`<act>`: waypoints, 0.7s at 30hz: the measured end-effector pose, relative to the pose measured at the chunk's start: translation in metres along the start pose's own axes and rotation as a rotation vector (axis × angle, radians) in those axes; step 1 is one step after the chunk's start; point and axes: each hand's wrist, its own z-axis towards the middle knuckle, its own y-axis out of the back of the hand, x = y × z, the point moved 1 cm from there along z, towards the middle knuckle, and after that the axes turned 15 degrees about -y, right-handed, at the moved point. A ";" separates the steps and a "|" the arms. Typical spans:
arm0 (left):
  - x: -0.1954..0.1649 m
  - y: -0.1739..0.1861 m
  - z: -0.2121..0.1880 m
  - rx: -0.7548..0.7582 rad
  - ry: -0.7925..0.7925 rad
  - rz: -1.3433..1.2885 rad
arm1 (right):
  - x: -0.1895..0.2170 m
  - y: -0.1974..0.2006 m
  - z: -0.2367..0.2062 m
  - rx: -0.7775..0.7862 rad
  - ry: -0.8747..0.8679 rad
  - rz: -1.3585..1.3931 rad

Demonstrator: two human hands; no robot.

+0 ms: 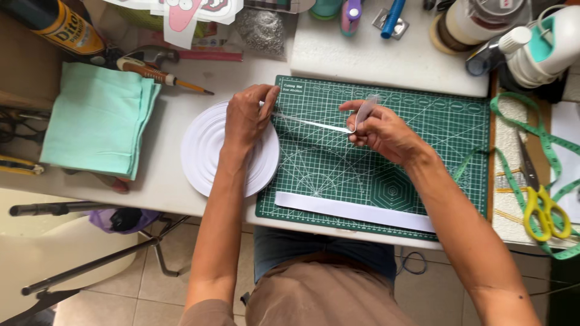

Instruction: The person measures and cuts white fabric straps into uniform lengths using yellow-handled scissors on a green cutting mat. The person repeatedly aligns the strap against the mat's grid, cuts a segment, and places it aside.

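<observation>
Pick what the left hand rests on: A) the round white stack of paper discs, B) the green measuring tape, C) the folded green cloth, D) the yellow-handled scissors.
A: the left hand lies on the round white stack of paper discs at the cutting mat's left edge, while the right hand pinches a thin strip stretched between the two hands.

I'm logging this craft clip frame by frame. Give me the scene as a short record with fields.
Left hand: rests on the white round roll, pressing it down
Right hand: pinches the pulled-out end of the thin strip
Strip: stretched between both hands above the green cutting mat
On mat: white paper strip near the front edge
Left of roll: folded mint cloth
Far right: yellow-handled scissors, green tape measure
</observation>
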 end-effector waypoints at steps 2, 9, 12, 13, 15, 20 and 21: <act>-0.003 0.001 0.000 0.044 -0.023 -0.002 | -0.006 0.008 0.001 -0.016 0.017 0.025; -0.011 0.004 0.001 0.192 -0.102 0.027 | -0.009 0.025 -0.001 -0.401 0.119 -0.026; -0.011 0.003 0.000 0.219 -0.129 0.054 | -0.010 0.032 -0.004 -0.414 0.152 -0.013; -0.011 0.001 -0.001 0.228 -0.145 0.071 | -0.010 0.034 -0.004 -0.417 0.146 0.001; -0.009 -0.001 -0.004 0.242 -0.133 0.066 | -0.010 0.037 -0.008 -0.429 0.164 -0.032; 0.003 -0.006 -0.005 0.166 -0.103 0.108 | -0.003 0.034 -0.019 -0.565 0.153 -0.278; 0.004 -0.007 -0.007 0.138 -0.099 0.125 | -0.001 0.031 -0.021 -0.566 0.147 -0.331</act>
